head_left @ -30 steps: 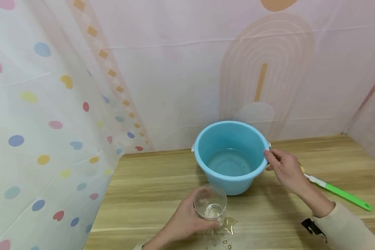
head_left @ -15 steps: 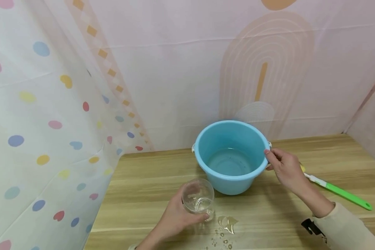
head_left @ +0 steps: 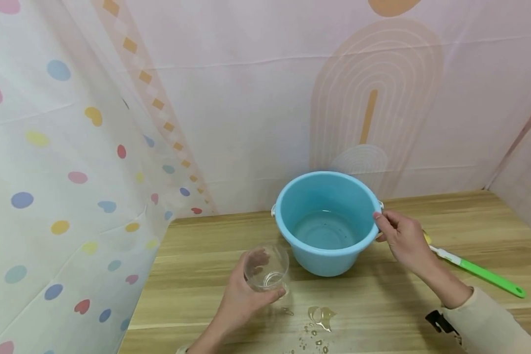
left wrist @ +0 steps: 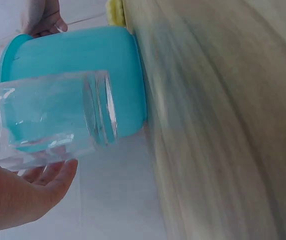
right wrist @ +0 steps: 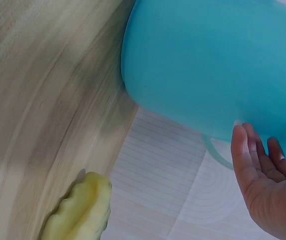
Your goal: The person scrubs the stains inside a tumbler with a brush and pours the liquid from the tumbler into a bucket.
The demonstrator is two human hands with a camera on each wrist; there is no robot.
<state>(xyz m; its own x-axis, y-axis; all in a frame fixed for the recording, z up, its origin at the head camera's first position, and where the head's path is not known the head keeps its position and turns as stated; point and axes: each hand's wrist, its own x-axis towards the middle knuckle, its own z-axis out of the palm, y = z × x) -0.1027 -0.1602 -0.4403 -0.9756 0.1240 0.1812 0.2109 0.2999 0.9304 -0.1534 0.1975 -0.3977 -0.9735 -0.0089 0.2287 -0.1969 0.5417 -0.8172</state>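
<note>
My left hand (head_left: 241, 300) holds a clear cup (head_left: 265, 268), fingers wrapped round its side and thumb across the front. The left wrist view shows the cup's (left wrist: 48, 120) thick base slightly off the tabletop. Whether any water lies in its bottom, I cannot tell. To its right stands a light blue bucket (head_left: 325, 264) with shallow water inside. My right hand (head_left: 407, 243) grips the bucket's right rim, thumb on top and fingers outside. In the right wrist view those fingers (right wrist: 243, 145) lie against the bucket's outer wall (right wrist: 203, 65).
A brush with a green handle (head_left: 491, 278) lies right of the bucket; its yellow sponge head (right wrist: 80, 210) shows in the right wrist view. Spilled water (head_left: 323, 317) and drops wet the wooden tabletop (head_left: 212, 250) in front. A patterned curtain (head_left: 248, 123) hangs behind.
My left hand has carried the cup leftward and slightly back, away from the spilled water and the bucket's front. My right hand and the bucket stay where they were.
</note>
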